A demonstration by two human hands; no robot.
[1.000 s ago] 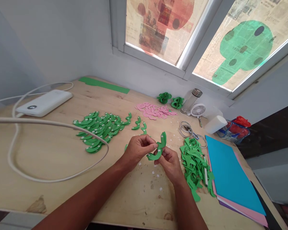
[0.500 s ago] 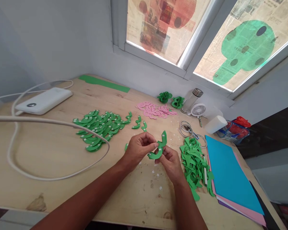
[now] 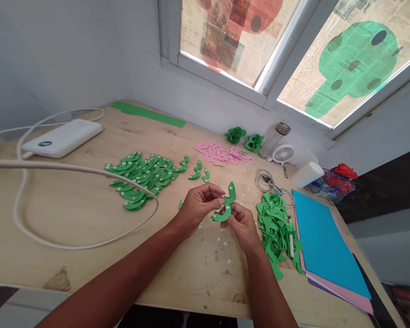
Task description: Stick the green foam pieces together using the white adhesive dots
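Above a wooden table (image 3: 198, 269) beneath papered windows (image 3: 357, 68), both hands (image 3: 198, 205) pinch green cut paper (image 3: 231, 195).

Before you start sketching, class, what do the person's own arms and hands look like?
The left hand and right hand are ungloved, with no ring visible. The left forearm and right forearm taper towards the wrists; no sleeve, watch or bracelet shows.
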